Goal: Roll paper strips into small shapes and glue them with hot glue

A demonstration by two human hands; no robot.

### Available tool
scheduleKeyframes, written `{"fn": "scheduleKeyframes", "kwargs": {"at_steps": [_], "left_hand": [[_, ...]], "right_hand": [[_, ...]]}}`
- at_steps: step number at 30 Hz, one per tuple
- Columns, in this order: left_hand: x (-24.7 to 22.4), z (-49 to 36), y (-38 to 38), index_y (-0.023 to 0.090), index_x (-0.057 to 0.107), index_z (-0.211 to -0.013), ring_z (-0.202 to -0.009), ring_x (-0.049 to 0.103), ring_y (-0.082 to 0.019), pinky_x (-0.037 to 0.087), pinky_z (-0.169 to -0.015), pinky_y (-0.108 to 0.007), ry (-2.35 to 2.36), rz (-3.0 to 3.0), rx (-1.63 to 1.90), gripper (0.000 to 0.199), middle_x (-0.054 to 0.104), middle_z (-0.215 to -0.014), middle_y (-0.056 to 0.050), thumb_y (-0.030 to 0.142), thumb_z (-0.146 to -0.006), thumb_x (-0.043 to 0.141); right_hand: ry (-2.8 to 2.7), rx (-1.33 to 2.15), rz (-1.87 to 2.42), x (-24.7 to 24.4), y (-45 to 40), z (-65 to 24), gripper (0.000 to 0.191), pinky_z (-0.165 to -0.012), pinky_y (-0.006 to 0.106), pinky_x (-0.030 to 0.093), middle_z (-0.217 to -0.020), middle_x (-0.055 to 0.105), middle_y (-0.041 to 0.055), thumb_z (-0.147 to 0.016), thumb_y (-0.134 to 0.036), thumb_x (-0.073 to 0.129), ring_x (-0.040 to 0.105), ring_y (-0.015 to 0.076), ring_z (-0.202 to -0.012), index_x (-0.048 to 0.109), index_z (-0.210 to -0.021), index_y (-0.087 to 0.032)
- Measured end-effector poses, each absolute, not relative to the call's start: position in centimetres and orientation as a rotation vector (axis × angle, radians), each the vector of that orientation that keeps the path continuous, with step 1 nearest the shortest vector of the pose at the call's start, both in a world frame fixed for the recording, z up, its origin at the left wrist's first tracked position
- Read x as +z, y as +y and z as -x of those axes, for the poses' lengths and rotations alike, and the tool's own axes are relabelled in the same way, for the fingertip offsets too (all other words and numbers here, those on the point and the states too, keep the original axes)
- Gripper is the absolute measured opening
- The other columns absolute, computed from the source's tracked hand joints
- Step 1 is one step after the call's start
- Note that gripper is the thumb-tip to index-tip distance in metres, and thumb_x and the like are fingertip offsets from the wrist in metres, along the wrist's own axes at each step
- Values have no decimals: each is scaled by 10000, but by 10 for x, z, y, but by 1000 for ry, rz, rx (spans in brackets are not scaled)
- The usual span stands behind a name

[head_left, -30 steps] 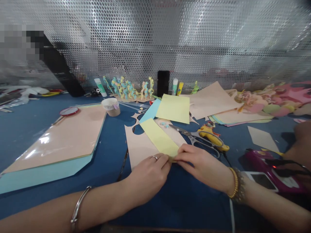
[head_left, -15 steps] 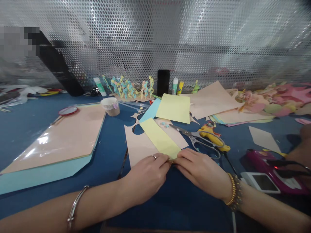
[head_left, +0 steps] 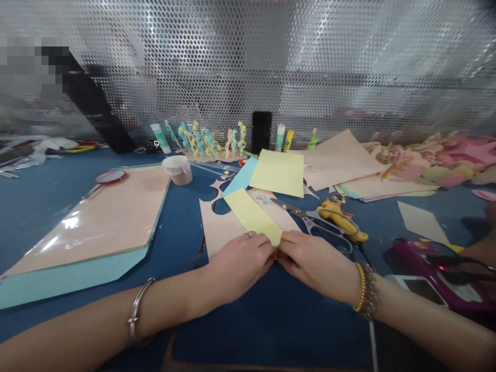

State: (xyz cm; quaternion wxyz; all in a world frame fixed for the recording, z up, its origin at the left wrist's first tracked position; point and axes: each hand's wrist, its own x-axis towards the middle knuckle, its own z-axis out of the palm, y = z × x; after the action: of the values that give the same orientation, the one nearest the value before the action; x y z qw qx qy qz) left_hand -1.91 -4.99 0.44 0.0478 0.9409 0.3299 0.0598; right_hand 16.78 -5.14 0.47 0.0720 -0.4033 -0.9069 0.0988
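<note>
A black phone [head_left: 261, 132] stands before a perforated metal screen [head_left: 217, 57], a purple device [head_left: 411, 253] lying rightward.

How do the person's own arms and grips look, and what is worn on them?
The left grip is a gloveless hand with a silver-coloured ring; a silver-coloured bangle circles that forearm. The right grip is gloveless too, with a gold-coloured beaded bracelet beside a darker bracelet. No sleeves show.

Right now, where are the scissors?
In the head view, right of centre, the scissors lie just beyond the right hand, their handles overlapping the yellow tool.
</note>
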Motion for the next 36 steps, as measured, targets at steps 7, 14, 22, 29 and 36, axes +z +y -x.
{"fn": "scheduleKeyframes", "kwargs": {"at_steps": [7,14,22,29,36], "left_hand": [[-6,18,-48,124,593,-878,-792,575,-186,464,-703,-304,1007,-2931,204,168,600,-878,-71,138,-925,433],[-1,20,-49,132,595,-909,-868,582,-186,470,-761,-299,995,-2909,151,152,620,-931,-71,129,-916,444],[-13,27,-84,93,551,-1167,-1166,492,-266,425,-935,-392,970,-3181,97,306,572,-1233,-155,146,-889,434],[-12,21,-86,-20,475,-1268,-1171,508,-288,456,-948,-373,945,-3267,-55,443,557,-1259,-209,87,-850,374],[-11,17,-86,-13,512,-1244,-1123,560,-277,513,-872,-348,968,-3296,-23,430,594,-1228,-197,58,-852,350]], "right_hand": [[-2680,439,1186,4,-48,-173,85,-776,287,474,-873,623,47,-864,-139,548,598,176,-847,631,-867,-155],[-2671,399,1182,0,-52,-172,127,-761,336,492,-877,612,68,-899,-147,502,586,205,-846,624,-866,-139],[-2671,458,1275,5,-50,-168,107,-734,337,483,-887,630,70,-893,-138,503,601,211,-836,607,-869,-142],[-2627,481,1333,5,-51,-171,123,-662,314,441,-815,641,63,-891,-156,521,603,205,-752,608,-804,-143],[-2555,636,1293,4,-40,-184,173,-666,255,437,-795,656,21,-914,-169,510,600,148,-731,658,-823,-163]]}}
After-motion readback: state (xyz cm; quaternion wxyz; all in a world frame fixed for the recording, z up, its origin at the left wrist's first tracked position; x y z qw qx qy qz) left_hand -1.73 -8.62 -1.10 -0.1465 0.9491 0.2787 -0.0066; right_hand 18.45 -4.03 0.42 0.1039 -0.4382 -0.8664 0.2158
